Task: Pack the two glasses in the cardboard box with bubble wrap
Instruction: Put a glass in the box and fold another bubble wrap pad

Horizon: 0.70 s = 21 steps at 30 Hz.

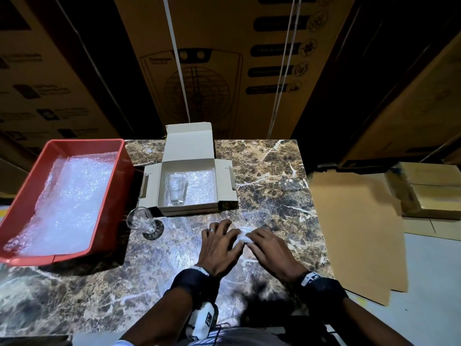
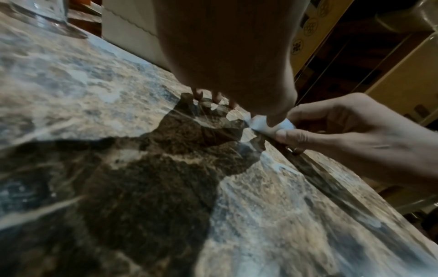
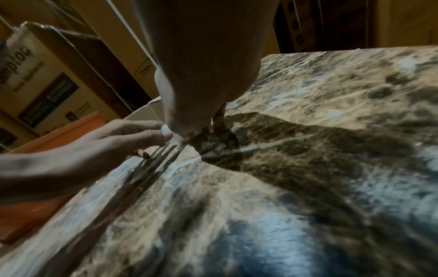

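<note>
From the head view we see one glass (image 1: pixel 177 187) lying on bubble wrap inside the cardboard box (image 1: pixel 185 209), so half the packing looks done; the second glass (image 1: pixel 141 219) stands on the desk (image 1: pixel 274 181) just left of the box's front corner. In front of the box our left hand (image 1: pixel 219 245) and right hand (image 1: pixel 270 248) meet over a small wad of bubble wrap (image 1: pixel 241 236).

The left wrist view shows the right hand's fingers (image 2: pixel 308 120) curled, pinching the wad (image 2: pixel 288 124).

The right wrist view shows the left hand's fingertips (image 3: pixel 163 134) pinching it too.

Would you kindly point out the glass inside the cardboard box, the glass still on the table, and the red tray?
glass in the box (image 1: pixel 177 188): head view, its side wall.
glass on the table (image 1: pixel 141 219): head view, its bowl.
red tray (image 1: pixel 113 196): head view, right wall.
</note>
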Available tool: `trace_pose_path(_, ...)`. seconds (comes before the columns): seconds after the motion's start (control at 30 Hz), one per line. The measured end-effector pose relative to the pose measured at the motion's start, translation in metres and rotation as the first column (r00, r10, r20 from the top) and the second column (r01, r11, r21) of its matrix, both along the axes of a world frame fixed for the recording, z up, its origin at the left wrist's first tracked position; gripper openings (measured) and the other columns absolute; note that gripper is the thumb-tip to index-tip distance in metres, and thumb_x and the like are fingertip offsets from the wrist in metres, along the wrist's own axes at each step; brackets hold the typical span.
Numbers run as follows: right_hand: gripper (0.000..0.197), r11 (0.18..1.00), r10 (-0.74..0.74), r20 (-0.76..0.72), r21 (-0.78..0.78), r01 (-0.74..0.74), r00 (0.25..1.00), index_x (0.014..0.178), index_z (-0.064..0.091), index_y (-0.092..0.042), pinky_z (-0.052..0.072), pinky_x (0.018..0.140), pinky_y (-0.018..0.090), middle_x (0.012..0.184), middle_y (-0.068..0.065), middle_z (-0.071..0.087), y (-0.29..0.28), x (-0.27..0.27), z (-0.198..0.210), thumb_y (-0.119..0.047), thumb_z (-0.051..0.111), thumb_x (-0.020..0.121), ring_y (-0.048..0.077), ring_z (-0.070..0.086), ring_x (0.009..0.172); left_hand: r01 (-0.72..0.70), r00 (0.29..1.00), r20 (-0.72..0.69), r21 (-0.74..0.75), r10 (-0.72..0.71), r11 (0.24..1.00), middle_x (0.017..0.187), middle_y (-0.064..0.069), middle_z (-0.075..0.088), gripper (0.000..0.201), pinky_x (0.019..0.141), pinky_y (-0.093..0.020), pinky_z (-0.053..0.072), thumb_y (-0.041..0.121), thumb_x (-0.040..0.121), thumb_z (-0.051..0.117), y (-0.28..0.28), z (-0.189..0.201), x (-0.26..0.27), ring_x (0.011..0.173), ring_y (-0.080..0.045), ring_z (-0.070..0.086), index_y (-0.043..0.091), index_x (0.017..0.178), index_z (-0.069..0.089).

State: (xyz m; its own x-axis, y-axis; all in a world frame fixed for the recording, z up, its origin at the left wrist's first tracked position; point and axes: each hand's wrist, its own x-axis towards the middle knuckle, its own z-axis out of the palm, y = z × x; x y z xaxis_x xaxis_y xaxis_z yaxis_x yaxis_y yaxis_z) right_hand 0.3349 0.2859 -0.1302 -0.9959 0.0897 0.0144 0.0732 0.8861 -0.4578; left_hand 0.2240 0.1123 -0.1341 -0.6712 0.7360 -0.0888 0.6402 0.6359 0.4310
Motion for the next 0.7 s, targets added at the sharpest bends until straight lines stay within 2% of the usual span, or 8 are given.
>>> trace_pose_path(0.17, 0.023, 1.0, -0.005, 0.087, -0.011, 0.006, 0.996, 0.121, 0.06, -0.023, 0.045, 0.082, 0.031, 0.108, -0.005, 0.052, -0.006, -0.006, 0.011, -0.029, 0.043, 0.107, 0.016, 0.049, 0.101, -0.013, 0.998, 0.058, 0.085, 0.008, 0.996, 0.126, 0.015, 0.046, 0.031, 0.096, -0.039, 0.032, 0.055, 0.096, 0.047, 0.002, 0.003, 0.005, 0.114, -0.014, 0.039, 0.033, 0.107, 0.065)
trace_pose_path(0.3, 0.03, 0.997, 0.037, 0.178, -0.066, -0.026, 0.983, 0.112, 0.062, -0.019, 0.045, 0.081, 0.036, 0.103, 0.001, 0.058, -0.005, -0.002, 0.019, -0.034, 0.037, 0.108, 0.021, 0.054, 0.095, 0.02, 0.989, 0.141, 0.099, -0.034, 0.995, 0.102, 0.014, 0.053, 0.041, 0.093, -0.039, 0.033, 0.061, 0.093, 0.043, -0.001, 0.004, 0.007, 0.1, -0.014, 0.041, 0.027, 0.095, 0.067)
trace_pose_path(0.37, 0.029, 0.992, 0.018, 0.188, -0.122, 0.005, 0.982, 0.103, 0.063, -0.018, 0.046, 0.076, 0.037, 0.095, 0.003, 0.063, -0.006, -0.001, 0.023, -0.033, 0.038, 0.105, 0.023, 0.057, 0.086, 0.02, 0.98, 0.195, 0.099, -0.039, 0.995, 0.096, 0.01, 0.056, 0.049, 0.094, -0.041, 0.035, 0.062, 0.091, 0.038, -0.003, 0.003, 0.005, 0.098, -0.015, 0.045, 0.024, 0.094, 0.068)
trace_pose_path(0.43, 0.021, 0.977, -0.055, 0.203, -0.191, 0.095, 0.978, 0.096, 0.061, -0.026, 0.044, 0.068, 0.035, 0.085, 0.0, 0.064, -0.007, 0.0, 0.024, -0.034, 0.042, 0.102, 0.019, 0.056, 0.075, -0.013, 0.973, 0.23, 0.138, -0.019, 0.99, 0.088, 0.01, 0.058, 0.046, 0.091, -0.042, 0.039, 0.059, 0.091, 0.043, -0.002, 0.006, 0.003, 0.092, -0.017, 0.049, 0.022, 0.087, 0.07)
trace_pose_path(0.5, 0.011, 0.946, -0.138, 0.231, -0.257, 0.197, 0.963, 0.103, 0.058, -0.031, 0.044, 0.06, 0.033, 0.078, -0.004, 0.064, -0.008, -0.001, 0.026, -0.034, 0.048, 0.099, 0.013, 0.055, 0.067, -0.064, 0.961, 0.276, 0.143, 0.022, 0.988, 0.085, 0.008, 0.062, 0.041, 0.087, -0.04, 0.042, 0.055, 0.088, 0.049, 0.002, 0.009, 0.001, 0.089, -0.018, 0.052, 0.02, 0.083, 0.07)
trace_pose_path(0.6, 0.015, 0.882, -0.22, 0.287, -0.349, 0.316, 0.932, 0.108, 0.052, -0.033, 0.038, 0.048, 0.024, 0.068, -0.002, 0.061, -0.011, -0.005, 0.035, -0.025, 0.057, 0.096, 0.009, 0.051, 0.055, -0.168, 0.91, 0.401, 0.125, 0.105, 0.978, 0.081, 0.01, 0.066, 0.025, 0.076, -0.038, 0.052, 0.054, 0.081, 0.057, 0.005, 0.008, 0.0, 0.084, -0.017, 0.062, 0.031, 0.088, 0.063)
trace_pose_path(0.63, 0.015, 0.874, -0.249, 0.307, -0.337, 0.35, 0.918, 0.106, 0.054, -0.031, 0.039, 0.049, 0.025, 0.067, -0.003, 0.059, -0.011, -0.008, 0.037, -0.023, 0.059, 0.094, 0.01, 0.051, 0.054, -0.204, 0.883, 0.453, 0.129, 0.125, 0.97, 0.08, 0.011, 0.066, 0.021, 0.072, -0.04, 0.054, 0.052, 0.08, 0.06, 0.006, 0.007, -0.002, 0.08, -0.016, 0.065, 0.035, 0.092, 0.058)
trace_pose_path(0.7, 0.012, 0.881, -0.296, 0.341, -0.262, 0.393, 0.892, 0.101, 0.061, -0.027, 0.046, 0.056, 0.028, 0.071, -0.003, 0.063, -0.012, -0.015, 0.036, -0.026, 0.063, 0.089, 0.016, 0.059, 0.062, -0.23, 0.852, 0.509, 0.146, 0.126, 0.962, 0.079, 0.008, 0.067, 0.028, 0.065, -0.043, 0.055, 0.046, 0.078, 0.065, 0.007, 0.007, -0.005, 0.074, -0.019, 0.067, 0.035, 0.101, 0.052)
